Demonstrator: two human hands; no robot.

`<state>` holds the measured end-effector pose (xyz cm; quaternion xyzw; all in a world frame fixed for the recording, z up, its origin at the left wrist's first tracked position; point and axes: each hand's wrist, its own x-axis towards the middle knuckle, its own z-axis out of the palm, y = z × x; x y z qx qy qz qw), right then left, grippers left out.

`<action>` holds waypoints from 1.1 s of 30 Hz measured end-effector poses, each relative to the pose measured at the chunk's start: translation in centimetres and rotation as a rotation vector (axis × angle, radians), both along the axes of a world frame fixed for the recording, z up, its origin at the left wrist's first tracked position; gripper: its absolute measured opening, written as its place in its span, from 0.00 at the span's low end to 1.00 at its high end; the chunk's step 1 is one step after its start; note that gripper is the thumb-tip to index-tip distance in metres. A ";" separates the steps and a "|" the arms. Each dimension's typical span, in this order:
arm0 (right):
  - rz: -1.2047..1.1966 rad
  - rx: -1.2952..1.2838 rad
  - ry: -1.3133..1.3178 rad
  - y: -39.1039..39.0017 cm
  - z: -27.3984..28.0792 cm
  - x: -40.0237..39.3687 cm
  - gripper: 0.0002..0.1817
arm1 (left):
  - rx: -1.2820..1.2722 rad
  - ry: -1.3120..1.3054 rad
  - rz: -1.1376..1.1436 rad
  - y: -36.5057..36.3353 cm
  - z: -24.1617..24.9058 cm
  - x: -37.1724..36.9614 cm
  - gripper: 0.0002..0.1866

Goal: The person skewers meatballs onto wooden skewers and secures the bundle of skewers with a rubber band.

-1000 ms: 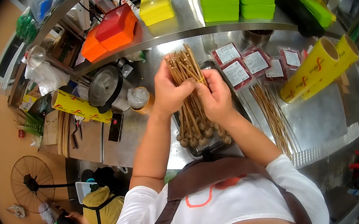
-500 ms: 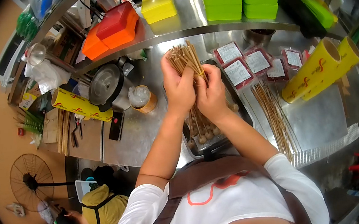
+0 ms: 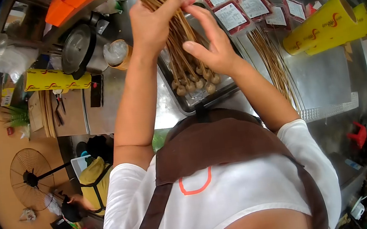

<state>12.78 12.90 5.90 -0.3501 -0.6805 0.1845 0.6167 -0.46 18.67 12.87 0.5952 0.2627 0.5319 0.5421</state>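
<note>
Left hand (image 3: 150, 24) clamped around a thick bundle of skewers (image 3: 177, 32), fingers wrapped tight about the upper part of the sticks, bare stick ends fanning out above the fist toward the top of the view. Bundle held nearly upright over a metal tray (image 3: 177, 103), meatballs (image 3: 195, 82) at the lower ends hanging just above or touching the tray floor; cannot tell which. Right hand (image 3: 212, 48) spread open against the right side of the bundle, palm and fingers flat on the sticks, fingertips reaching up to the left hand's knuckles, not closed around anything. Tray sitting on a steel counter (image 3: 322, 77), close in front of a brown apron (image 3: 215, 142) worn over a white shirt. Right of the tray, a loose row of bare bamboo sticks (image 3: 274, 63) lying flat on the counter. Beyond those, several sealed packs with white labels (image 3: 230, 15), side by side. Further right, two yellow rolls (image 3: 325, 28) lying together near the counter's edge. Left of the tray, a small tub with a crumpled plastic bag (image 3: 116, 54), a round metal lid (image 3: 76, 47), and another yellow roll (image 3: 56, 80) lying across a lower surface. Far lower left, a standing fan (image 3: 32, 178) and another person in a yellow top (image 3: 92, 175), well apart from the hands.
</note>
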 end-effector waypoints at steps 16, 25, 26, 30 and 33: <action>-0.125 -0.337 -0.279 -3.3 -6.2 0.9 0.20 | -0.097 -0.002 0.120 -0.4 1.0 0.0 0.10; -0.264 -0.138 -0.400 -4.3 -5.7 -0.1 0.34 | -0.078 -0.088 0.080 0.0 0.6 0.2 0.08; -0.327 -0.031 -0.415 -4.3 -5.3 -0.1 0.42 | -0.080 -0.070 0.098 -0.2 0.7 0.4 0.08; -0.061 -0.305 -0.246 -1.7 -4.8 -0.4 0.57 | -0.120 -0.097 -0.049 -1.6 1.0 0.5 0.06; -0.027 -0.233 -0.186 -0.6 -2.8 0.1 0.57 | -0.068 -0.287 -0.139 -3.1 1.8 0.7 0.11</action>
